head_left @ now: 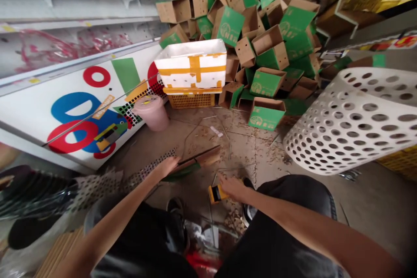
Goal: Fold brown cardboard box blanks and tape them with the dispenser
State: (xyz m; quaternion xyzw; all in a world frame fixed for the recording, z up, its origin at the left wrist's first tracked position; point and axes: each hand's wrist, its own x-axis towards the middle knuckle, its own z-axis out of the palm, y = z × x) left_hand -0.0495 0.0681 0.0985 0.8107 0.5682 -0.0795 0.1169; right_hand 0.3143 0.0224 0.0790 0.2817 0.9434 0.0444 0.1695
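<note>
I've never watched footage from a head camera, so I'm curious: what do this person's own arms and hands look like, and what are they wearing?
The left forearm and right forearm are bare, with no sleeves. The left hand and right hand wear no gloves, and no watch or band shows. Dark fabric with a stitched seam covers the legs.

Green-and-tan cardboard boxes (265,113) heaped behind a white foam box (190,63) banded in yellow tape; orange crate (191,100), pink bucket (151,113), white panel (65,113) with red and blue rings, white basket (358,121) patterned with round holes, yellow-and-black tool (217,193).
</note>
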